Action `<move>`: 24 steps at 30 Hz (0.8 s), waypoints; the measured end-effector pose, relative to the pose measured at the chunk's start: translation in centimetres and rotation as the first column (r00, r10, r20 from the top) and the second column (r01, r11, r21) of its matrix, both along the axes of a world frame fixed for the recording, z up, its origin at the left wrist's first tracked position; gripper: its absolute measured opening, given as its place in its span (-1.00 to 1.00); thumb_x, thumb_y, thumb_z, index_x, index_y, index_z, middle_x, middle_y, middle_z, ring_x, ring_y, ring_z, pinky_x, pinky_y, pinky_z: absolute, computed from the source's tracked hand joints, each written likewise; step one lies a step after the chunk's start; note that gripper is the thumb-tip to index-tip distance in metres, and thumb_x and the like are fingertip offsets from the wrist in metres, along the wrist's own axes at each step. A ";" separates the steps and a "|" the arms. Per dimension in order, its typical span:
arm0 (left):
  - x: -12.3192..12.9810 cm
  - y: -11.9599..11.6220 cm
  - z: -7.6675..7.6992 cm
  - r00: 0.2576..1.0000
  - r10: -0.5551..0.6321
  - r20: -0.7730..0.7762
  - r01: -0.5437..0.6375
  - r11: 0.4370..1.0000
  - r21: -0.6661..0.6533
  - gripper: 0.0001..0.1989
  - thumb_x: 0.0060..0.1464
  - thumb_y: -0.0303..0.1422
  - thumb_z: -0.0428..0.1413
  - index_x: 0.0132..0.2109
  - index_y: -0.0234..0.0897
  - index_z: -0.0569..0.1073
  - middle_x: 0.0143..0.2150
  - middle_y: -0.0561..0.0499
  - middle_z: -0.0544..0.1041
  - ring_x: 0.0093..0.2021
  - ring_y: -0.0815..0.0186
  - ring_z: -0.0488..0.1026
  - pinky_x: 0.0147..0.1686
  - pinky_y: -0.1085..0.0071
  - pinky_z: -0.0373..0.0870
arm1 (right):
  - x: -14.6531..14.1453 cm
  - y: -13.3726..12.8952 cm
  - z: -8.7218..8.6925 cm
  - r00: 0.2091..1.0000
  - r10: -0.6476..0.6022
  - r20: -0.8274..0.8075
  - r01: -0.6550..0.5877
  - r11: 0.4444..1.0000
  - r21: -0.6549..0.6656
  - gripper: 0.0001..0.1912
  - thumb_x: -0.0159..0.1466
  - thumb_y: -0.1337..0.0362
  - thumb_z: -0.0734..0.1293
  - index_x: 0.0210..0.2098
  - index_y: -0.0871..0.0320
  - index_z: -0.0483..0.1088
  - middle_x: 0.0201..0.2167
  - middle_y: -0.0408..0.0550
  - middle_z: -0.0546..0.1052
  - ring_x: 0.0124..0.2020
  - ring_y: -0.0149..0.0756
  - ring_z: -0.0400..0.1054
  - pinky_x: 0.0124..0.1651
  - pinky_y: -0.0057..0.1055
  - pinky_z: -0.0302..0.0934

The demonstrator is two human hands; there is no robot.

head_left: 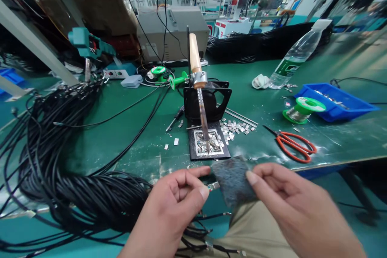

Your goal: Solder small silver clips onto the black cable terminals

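My left hand (178, 199) pinches a small metal connector (214, 186) between thumb and fingers, near the table's front edge. Right of it, my right hand (281, 193) grips a dark grey square pad (235, 181) by its right side. The pad's left corner is close to my left index fingertip. Beyond the hands, a soldering iron (203, 113) with a wooden handle hangs tip-down in a stand over a black plate (193, 153) with small metal pieces. More small metal pieces (237, 127) lie beside the plate.
Black cables (115, 197) are bundled at the left, some hanging below the edge. Red-handled scissors (296, 145), a solder spool (304, 109), a blue tray (341, 107) and a plastic bottle (294, 58) stand or lie at the right. A black fan-like frame (196, 102) is behind the plate.
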State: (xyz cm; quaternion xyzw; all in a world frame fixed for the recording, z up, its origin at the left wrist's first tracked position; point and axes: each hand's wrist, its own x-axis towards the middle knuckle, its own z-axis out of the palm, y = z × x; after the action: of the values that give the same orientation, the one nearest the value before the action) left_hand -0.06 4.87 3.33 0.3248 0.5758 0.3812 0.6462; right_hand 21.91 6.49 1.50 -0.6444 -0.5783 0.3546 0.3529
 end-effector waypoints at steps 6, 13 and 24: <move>-0.2 -0.1 0.6 0.992 0.079 -0.098 -0.077 0.997 0.017 -0.62 0.00 -0.12 0.33 -0.47 -0.26 0.37 -0.53 0.09 0.37 -0.53 0.44 0.19 -0.59 0.53 -0.08 | -4.4 2.0 -1.4 0.989 0.149 -0.012 -0.148 0.988 0.053 -0.65 0.34 0.01 0.26 -0.43 0.12 0.40 -0.66 -0.26 0.21 -0.62 -0.41 0.08 -0.57 -0.47 -0.01; -0.4 -0.4 1.9 0.991 0.075 -0.113 -0.065 0.993 0.095 -0.63 0.16 -0.12 0.25 -0.39 -0.30 0.38 -0.36 0.05 0.50 -0.62 0.58 -0.03 -0.61 0.53 -0.12 | -4.7 1.7 -0.4 0.992 0.128 -0.002 -0.128 0.989 0.069 -0.64 0.42 0.00 0.25 -0.34 0.13 0.40 -0.62 -0.27 0.21 -0.58 -0.40 0.10 -0.50 -0.44 -0.01; -0.3 -0.7 1.4 0.992 0.086 -0.095 -0.079 0.994 0.071 -0.64 0.14 -0.14 0.28 -0.40 -0.32 0.40 -0.29 0.04 0.54 -0.61 0.60 -0.05 -0.58 0.54 -0.03 | -4.4 1.4 0.2 0.987 0.128 0.100 -0.140 0.982 0.124 -0.66 0.38 0.04 0.24 -0.40 0.11 0.40 -0.68 -0.28 0.19 -0.63 -0.41 0.07 -0.55 -0.44 -0.07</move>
State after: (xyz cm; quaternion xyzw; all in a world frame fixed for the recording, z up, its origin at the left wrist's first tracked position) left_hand -0.33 4.14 4.75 0.3405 0.6066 0.4104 0.5896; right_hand 17.46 7.87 1.72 -0.5951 -0.6578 0.3092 0.3429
